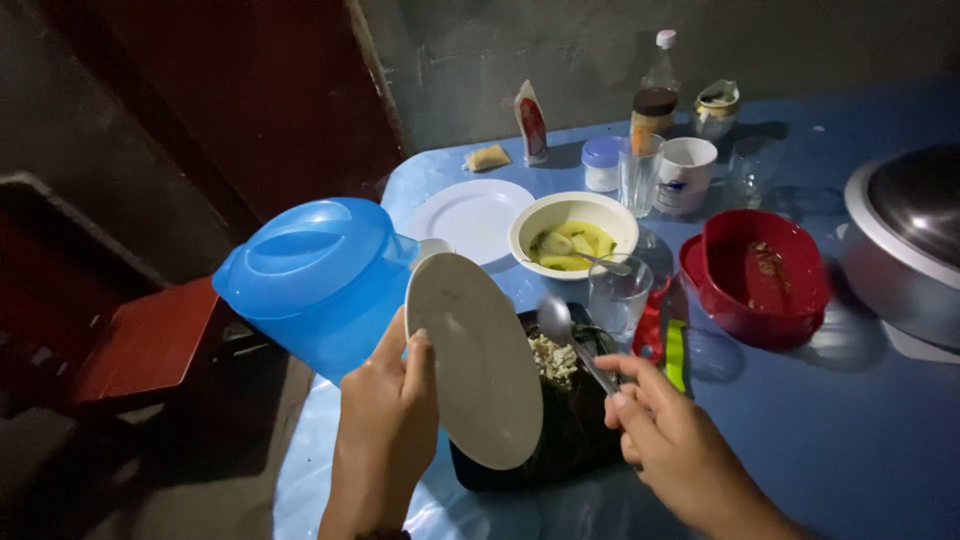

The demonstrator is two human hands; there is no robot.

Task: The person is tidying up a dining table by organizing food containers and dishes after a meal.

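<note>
The left hand [385, 420] grips a white plate [480, 365] by its lower left edge, thumb on the near face, and holds it tilted almost on edge over a black container [575, 430]; the right hand [665, 430] is closed on the handle of a metal spoon [570, 335], whose bowl points up and away, just above a small heap of pale crumbled food [552, 360] lying at the plate's right edge over the container. The container sits on the near part of a blue worktop [850, 430], partly hidden by the plate.

Just left of the plate stands a blue plastic jug with a lid [315, 275], at the worktop's left edge; behind it lies a second white plate [470, 215], flat and bare; beside that is a cream bowl [572, 230] holding yellow-green pieces and another spoon; a clear glass [618, 295] stands just in front of the bowl, near the spoon's tip. To the right sits a red bowl [760, 275] with a few scraps inside; a large metal pot lid [910, 225] shows at the right border. Along the back stand a white mug [685, 175], a tall glass [640, 170], a small white jar with a blue lid [601, 163], a brown-capped jar [652, 115] and a red sachet [531, 125]; a red chair [145, 345] stands left of the worktop.
</note>
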